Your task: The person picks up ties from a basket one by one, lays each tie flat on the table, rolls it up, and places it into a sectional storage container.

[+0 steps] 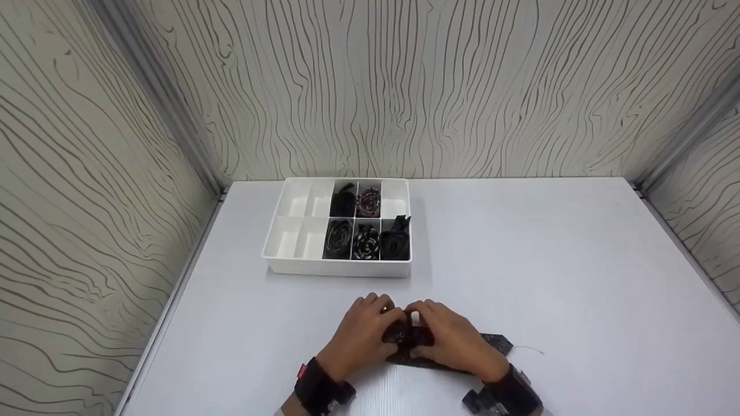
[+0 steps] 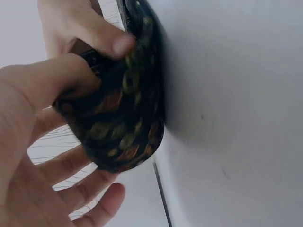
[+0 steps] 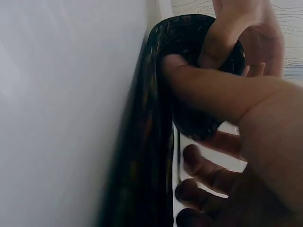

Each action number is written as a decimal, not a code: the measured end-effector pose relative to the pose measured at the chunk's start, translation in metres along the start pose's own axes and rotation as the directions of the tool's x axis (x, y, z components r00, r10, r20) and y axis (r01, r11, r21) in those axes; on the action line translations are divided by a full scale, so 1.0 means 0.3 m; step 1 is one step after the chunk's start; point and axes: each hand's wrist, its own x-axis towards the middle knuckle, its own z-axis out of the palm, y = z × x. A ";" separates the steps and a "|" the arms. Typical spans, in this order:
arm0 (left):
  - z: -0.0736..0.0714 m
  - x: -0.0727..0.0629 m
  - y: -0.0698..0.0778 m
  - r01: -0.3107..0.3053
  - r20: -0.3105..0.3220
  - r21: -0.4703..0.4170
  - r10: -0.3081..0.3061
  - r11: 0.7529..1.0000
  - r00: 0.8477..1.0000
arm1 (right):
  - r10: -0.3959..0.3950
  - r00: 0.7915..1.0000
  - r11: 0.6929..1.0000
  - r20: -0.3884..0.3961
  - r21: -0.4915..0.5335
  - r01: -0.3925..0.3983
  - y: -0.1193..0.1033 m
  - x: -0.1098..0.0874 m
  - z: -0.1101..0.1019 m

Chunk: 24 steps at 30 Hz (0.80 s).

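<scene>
A dark patterned necktie point(image 1: 497, 342) lies on the white table, its pointed end reaching out to the right past my right hand. The other end is coiled into a loose roll between both hands. My left hand point(image 1: 363, 334) grips the left side of this roll, thumb at the near side and fingers over the far side. Opposite it, my right hand point(image 1: 454, 340) pinches the roll's right side. In the left wrist view the roll point(image 2: 118, 123) shows green and orange motifs. Both thumbs press into the coil's hollow in the right wrist view, with the flat strip point(image 3: 147, 142) running along the table.
Behind the hands stands a white divided box point(image 1: 338, 268). Several rolled dark neckties, such as a black one point(image 1: 395, 245) and a reddish one point(image 1: 369, 202), fill compartments on its middle and right; the left compartments are bare. A thin thread point(image 1: 529, 348) trails from the necktie's tip.
</scene>
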 end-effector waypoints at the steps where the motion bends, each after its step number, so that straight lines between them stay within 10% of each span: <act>1: 0.000 0.000 -0.003 0.002 0.004 0.004 -0.002 1.000 1.000 | 0.009 1.000 1.000 0.007 -0.001 -0.009 0.001 -0.002 -0.005; 24: 0.000 0.001 0.005 -0.001 0.069 -0.011 0.002 1.000 0.998 | 0.054 0.999 0.998 0.001 0.018 -0.054 -0.007 -0.002 0.010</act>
